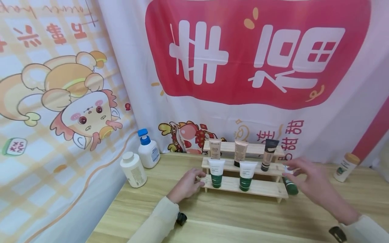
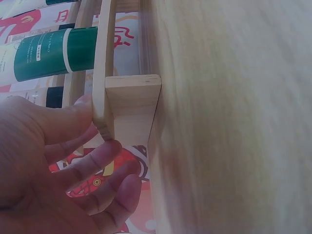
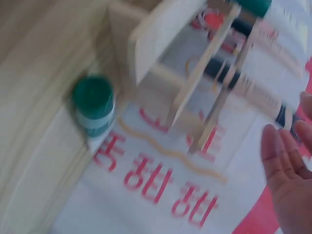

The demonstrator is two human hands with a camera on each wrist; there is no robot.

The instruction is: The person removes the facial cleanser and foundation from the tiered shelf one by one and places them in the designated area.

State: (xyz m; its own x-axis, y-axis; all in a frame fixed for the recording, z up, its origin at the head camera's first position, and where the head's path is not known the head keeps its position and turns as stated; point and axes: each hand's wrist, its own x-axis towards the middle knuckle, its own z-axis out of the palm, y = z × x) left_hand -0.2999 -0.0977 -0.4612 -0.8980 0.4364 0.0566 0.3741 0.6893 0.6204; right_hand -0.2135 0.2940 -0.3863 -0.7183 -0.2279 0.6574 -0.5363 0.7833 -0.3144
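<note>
My left hand [image 1: 188, 184] pinches the left end of the bottom step of a three-tier wooden display rack [image 1: 261, 189]; in the left wrist view its thumb lies on the board, with a fingertip under the edge. My right hand [image 1: 313, 184] is apart from the rack's right end, fingers loosely bent and holding nothing. Two white-and-green tubes [image 1: 216, 173] stand on the bottom step. The middle step carries a beige BB tube [image 1: 215, 149], a pink tube [image 1: 241, 153] and a black-and-beige tube [image 1: 268, 155]. Partly behind my right hand, another green-capped tube [image 3: 94, 105] stands on the table.
A white pump bottle with a blue top [image 1: 149, 152] and a white capped bottle [image 1: 133, 170] stand at the left of the wooden table [image 1: 231, 216]. At the far right is a white bottle with a tan cap [image 1: 346, 167]. A printed curtain [image 1: 194, 104] hangs behind.
</note>
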